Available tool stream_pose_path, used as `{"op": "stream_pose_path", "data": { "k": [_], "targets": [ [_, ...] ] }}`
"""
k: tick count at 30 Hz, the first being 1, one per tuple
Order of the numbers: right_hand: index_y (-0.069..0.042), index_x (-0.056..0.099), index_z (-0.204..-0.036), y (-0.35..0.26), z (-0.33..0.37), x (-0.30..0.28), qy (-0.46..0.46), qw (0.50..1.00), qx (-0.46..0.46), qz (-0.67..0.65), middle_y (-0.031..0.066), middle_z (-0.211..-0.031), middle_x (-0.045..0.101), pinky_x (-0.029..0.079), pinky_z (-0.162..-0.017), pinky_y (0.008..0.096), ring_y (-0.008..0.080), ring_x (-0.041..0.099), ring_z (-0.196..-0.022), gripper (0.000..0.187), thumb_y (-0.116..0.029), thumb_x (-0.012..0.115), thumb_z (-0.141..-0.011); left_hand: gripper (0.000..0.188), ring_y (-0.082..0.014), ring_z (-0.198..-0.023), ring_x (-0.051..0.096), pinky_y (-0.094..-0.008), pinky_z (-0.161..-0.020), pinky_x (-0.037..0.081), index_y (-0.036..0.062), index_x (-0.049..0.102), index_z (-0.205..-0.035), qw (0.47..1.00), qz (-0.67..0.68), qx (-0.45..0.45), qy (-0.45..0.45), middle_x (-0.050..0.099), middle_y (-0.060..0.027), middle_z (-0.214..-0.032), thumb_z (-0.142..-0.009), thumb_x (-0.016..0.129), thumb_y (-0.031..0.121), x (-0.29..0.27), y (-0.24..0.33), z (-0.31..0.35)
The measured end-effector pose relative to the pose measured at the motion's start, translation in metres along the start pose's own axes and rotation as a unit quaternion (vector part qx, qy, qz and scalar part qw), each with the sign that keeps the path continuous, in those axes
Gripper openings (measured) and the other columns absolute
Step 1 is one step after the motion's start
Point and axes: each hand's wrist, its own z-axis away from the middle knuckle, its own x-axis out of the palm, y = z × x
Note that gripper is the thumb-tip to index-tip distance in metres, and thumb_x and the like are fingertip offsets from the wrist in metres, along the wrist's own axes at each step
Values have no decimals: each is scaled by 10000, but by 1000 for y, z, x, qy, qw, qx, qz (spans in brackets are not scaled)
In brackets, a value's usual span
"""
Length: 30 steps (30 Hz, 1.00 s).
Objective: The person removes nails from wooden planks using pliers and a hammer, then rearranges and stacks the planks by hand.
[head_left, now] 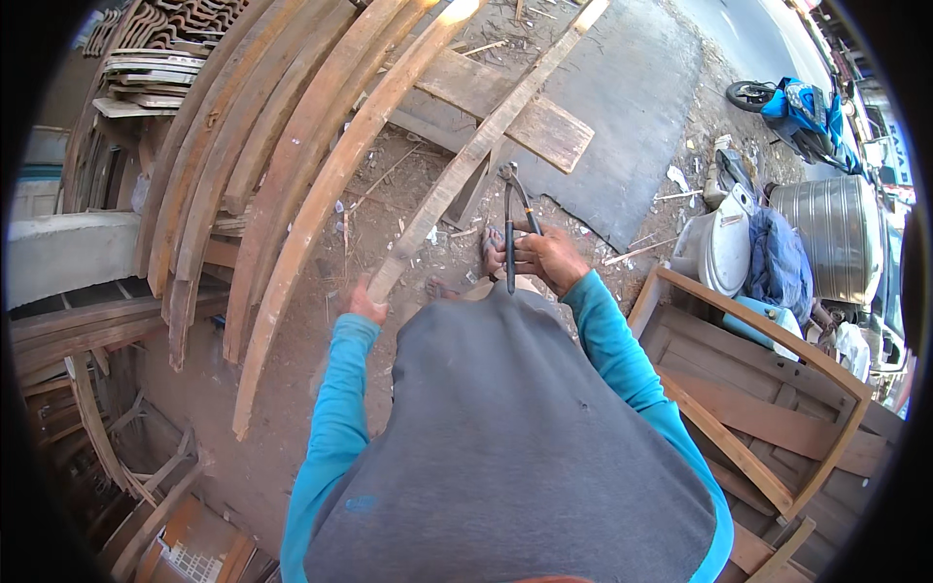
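- Gripping the near end of a long wooden strip (pixel 486 136), the left hand (pixel 363 303) had its fingers curled round the wood, though blur hid exactly how they lay.
- The strip slanted up and away to the right, crossing over a low wooden desk (pixel 569 136) and seeming to rest on it.
- The right hand (pixel 552 255) was closed on the long-handled pincers (pixel 509 223), whose handles stood spread apart.
- The head of the pincers pointed away from the person, just beside the strip; whether it touched the wood could not be told.
- As for progress, the strip was in hand and the tool taken up, but the pincers did not appear to be biting on the wood.
- No nail or mark could be made out along the strip, so how much was finished, and how much remained, could not be judged.
- To the left, curved beams (pixel 301 243) leaned in a row, touched by neither of the hands.
- To the right stood a wooden frame (pixel 824 457), with a metal drum (pixel 826 238) and a blue motorcycle (pixel 802 107) beyond it.
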Motion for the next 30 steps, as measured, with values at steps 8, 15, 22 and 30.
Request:
{"op": "stream_pose_path", "data": {
  "k": [8,15,22,30],
  "targets": [
    [100,363,-1397,-7,-34,-14,-59,994,73,46,243,-1124,642,576,-855,428,337,688,-994,508,-61,453,-924,859,-427,-1052,595,-502,-888,489,194,438,-1434,979,-183,3,91,587,-188,-1097,-675,839,158,2,48,37],
    [88,328,-1421,-57,-36,-37,-132,976,141,99,263,-1180,634,581,-852,430,351,685,-1016,541,-82,437,-919,910,-394,-1073,584,-528,-939,445,208,410,-1456,977,-193,-30,89,572,-160,-1132,-659,846,177,4,69,48],
    [77,321,-1431,-82,-61,-73,-214,946,243,-8,296,-1184,621,539,-923,508,407,660,-1060,535,-123,465,-956,941,-373,-1054,581,-515,-908,443,192,406,-1461,970,-219,-33,103,560,-143,-1117,-642,870,207,8,73,51],
    [-28,555,-1063,-61,-49,-48,-119,940,317,-37,-39,-752,429,301,-456,192,37,338,-547,266,-281,499,-1005,986,-375,-1023,566,-499,-886,441,201,400,-1467,962,-243,-32,123,543,-141,-1114,-608,884,187,13,77,54]
  ]
}}
